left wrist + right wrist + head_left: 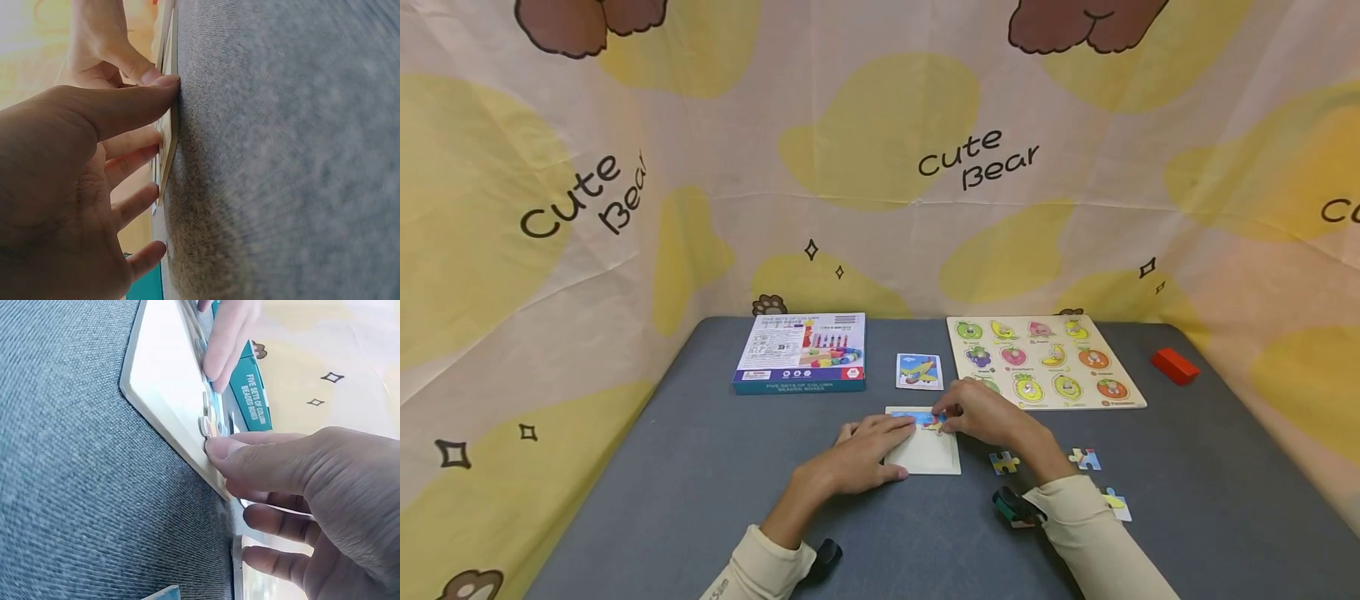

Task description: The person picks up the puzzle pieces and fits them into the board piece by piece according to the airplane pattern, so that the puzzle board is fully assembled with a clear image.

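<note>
A small white puzzle tray lies in front of me, with joined blue picture pieces along its far edge. My left hand rests over the tray's left side, fingers stretched onto the pieces. Its thumb touches the tray's near edge, as the left wrist view shows. At the tray's far right corner my right hand pinches a jigsaw piece between thumb and index finger. The piece lies against the others; its seating is partly hidden by fingers. Loose jigsaw pieces lie to the right, some partly behind the right forearm.
Behind the tray lies a picture card with a yellow plane. A flat beaded-boxes carton stands back left. At back right are a wooden fruit board and a red block. A printed cloth hangs around the grey table.
</note>
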Demonstrator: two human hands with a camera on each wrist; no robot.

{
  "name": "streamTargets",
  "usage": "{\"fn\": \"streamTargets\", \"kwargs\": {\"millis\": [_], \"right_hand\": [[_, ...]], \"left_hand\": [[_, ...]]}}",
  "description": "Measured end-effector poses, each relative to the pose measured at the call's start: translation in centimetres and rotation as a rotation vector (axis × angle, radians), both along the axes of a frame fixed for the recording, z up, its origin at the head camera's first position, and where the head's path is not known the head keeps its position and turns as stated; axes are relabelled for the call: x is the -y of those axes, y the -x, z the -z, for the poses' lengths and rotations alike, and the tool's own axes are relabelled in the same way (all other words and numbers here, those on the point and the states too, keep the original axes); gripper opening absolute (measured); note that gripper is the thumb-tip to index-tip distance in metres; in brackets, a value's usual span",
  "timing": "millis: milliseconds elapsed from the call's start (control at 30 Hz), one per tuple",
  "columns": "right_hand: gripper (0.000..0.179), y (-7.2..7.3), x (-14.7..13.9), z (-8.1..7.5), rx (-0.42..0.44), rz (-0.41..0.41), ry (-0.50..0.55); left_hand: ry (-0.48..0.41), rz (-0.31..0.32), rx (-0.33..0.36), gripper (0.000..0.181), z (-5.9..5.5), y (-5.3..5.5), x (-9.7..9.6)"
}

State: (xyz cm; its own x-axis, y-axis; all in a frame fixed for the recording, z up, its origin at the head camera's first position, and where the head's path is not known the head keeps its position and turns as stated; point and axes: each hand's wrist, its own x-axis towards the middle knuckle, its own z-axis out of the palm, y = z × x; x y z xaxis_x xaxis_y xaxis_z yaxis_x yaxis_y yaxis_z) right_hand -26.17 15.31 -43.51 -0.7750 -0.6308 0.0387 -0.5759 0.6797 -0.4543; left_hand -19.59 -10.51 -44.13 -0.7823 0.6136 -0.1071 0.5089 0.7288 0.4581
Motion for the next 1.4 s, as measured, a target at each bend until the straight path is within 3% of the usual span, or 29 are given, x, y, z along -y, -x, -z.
{"fn": "streamTargets", "kwargs": {"millis": [333,1033,1400], "right_hand": [[0.019,0.1,0.1,-0.3,0.011,0.013,-0.043],[0.018,-0.1,0.9,-0.2,0.009,0.013,-0.009],[0.021,0.2,-0.1,0.0,0.026,0.022,0.003]], "left_hand": [[0.008,-0.008,0.000,0.068,0.1,0.1,-0.1],[-0.007,0.004,0.007,0.068,0.0,0.1,0.0],[-0.002,-0.007,0.020,0.068,-0.2,0.0,-0.1]]}}
